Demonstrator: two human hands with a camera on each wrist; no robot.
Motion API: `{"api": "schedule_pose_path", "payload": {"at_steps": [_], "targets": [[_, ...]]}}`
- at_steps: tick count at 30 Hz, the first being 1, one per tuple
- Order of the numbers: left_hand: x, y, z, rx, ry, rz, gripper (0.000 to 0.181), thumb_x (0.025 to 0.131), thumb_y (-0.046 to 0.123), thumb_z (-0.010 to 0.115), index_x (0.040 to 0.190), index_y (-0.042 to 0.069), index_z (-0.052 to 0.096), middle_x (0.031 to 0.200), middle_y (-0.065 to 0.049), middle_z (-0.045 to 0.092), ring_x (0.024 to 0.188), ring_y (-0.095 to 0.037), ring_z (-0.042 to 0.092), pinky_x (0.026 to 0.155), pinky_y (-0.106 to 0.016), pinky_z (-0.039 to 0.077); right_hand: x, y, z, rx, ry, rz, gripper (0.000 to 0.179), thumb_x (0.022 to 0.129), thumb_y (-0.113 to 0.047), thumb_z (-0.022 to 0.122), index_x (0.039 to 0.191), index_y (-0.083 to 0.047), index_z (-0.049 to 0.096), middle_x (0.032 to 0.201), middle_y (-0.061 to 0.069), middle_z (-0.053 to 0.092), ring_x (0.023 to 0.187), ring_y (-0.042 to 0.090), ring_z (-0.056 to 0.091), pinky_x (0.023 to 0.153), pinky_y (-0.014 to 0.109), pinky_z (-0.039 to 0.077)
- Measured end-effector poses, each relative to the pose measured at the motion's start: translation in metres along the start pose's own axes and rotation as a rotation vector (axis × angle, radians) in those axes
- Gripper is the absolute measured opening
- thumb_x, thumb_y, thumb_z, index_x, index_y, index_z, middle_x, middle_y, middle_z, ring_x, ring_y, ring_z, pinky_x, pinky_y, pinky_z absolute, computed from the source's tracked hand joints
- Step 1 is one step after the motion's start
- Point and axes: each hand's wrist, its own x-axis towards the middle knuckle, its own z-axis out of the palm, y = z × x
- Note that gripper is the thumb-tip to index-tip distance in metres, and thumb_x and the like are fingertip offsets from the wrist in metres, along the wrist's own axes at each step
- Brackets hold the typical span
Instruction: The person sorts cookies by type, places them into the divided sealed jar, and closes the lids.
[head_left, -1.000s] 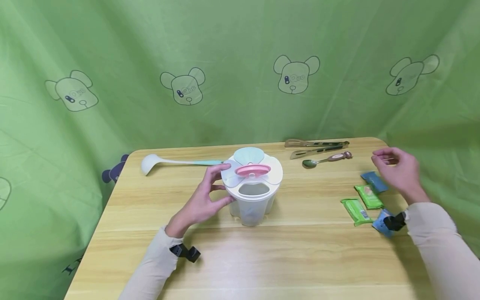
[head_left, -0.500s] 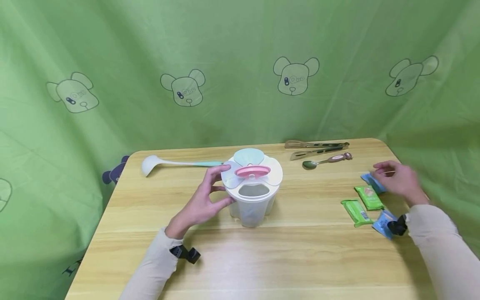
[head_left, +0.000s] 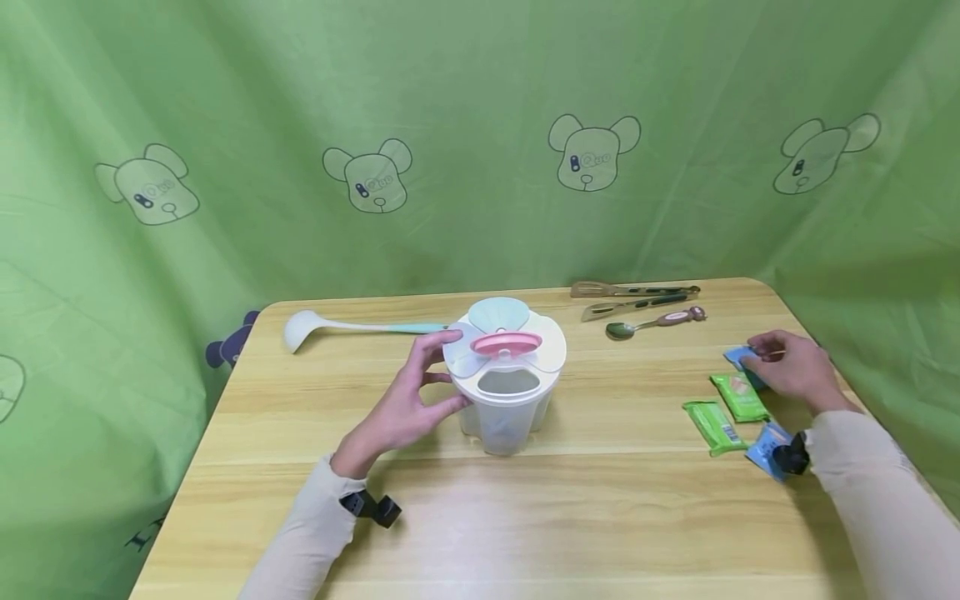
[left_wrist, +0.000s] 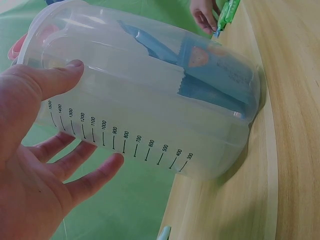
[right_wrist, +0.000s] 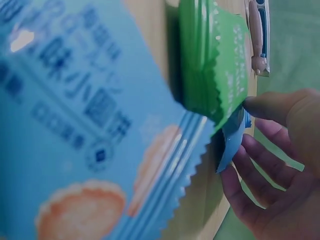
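Observation:
My left hand [head_left: 405,400] grips the side of a clear plastic storage container [head_left: 504,427], which stands upright mid-table. Its petal-shaped lid [head_left: 551,342] has a pink handle [head_left: 506,342] and one uncovered opening at the front. Through the wall, blue snack packets [left_wrist: 215,70] show inside, beside a printed measuring scale. On the right, my right hand [head_left: 798,371] pinches a blue snack packet [head_left: 738,357] between thumb and fingers, low at the table; the hand covers part of it. Two green snack packets [head_left: 741,397] and another blue cookie packet [head_left: 767,450] lie close to that hand.
A white ladle [head_left: 302,327] with a mint handle lies at the back left, its handle end near the container. Tongs [head_left: 596,289] and a spoon [head_left: 675,317] lie along the back right. A green curtain [head_left: 480,233] hangs behind the wooden table [head_left: 585,533].
My right hand has come down and slightly left onto the far blue packet, its fingers closing on it. The left hand and the container have stayed in place.

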Motion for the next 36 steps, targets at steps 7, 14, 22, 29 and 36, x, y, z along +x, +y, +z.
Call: {"api": "schedule_pose_path", "payload": {"at_steps": [7,14,22,29,36], "targets": [[0.0,-0.001,0.0,0.006,-0.002,0.007,0.089,0.089,-0.006,0.084,0.16,0.014,0.036,0.167,-0.015,0.044,0.144,-0.039,0.057,0.109,-0.045,0.063,-0.001,-0.003,-0.001,0.013,-0.006,0.035,0.048,0.107,-0.028,0.068,0.135,0.01,0.06,0.129,0.042,0.065,0.116,0.058,0.063,0.083,0.06,0.054],[0.001,-0.002,0.0,0.006,-0.005,0.006,0.09,0.089,-0.006,0.084,0.161,0.015,0.035,0.167,-0.014,0.043,0.145,-0.038,0.057,0.109,-0.045,0.063,0.0,-0.009,-0.004,0.04,0.01,0.045,0.046,0.104,-0.021,0.071,0.138,0.007,0.06,0.127,0.039,0.066,0.111,0.053,0.066,0.073,0.038,0.051],[0.0,-0.001,0.0,0.007,-0.001,0.003,0.09,0.089,-0.005,0.084,0.161,0.015,0.035,0.167,-0.015,0.043,0.144,-0.039,0.057,0.109,-0.045,0.063,0.0,-0.033,-0.014,0.097,0.122,-0.003,0.029,0.099,-0.011,0.07,0.125,0.002,0.068,0.103,0.015,0.074,0.076,-0.006,0.056,0.064,0.016,0.047],[0.0,-0.002,0.0,0.0,-0.007,-0.003,0.09,0.089,-0.006,0.084,0.161,0.016,0.035,0.167,-0.014,0.043,0.146,-0.038,0.056,0.11,-0.045,0.062,-0.013,-0.075,-0.03,0.188,0.205,-0.022,0.03,0.103,-0.016,0.073,0.131,-0.006,0.068,0.099,-0.017,0.069,0.082,-0.015,0.054,0.067,0.008,0.05],[0.0,0.0,0.0,0.0,0.001,0.006,0.09,0.088,-0.006,0.084,0.161,0.015,0.036,0.168,-0.014,0.043,0.144,-0.039,0.057,0.109,-0.045,0.062,-0.026,-0.129,-0.036,0.269,0.282,-0.104,0.03,0.104,-0.018,0.074,0.13,-0.005,0.069,0.093,-0.038,0.057,0.084,-0.018,0.056,0.072,-0.001,0.05]]}}
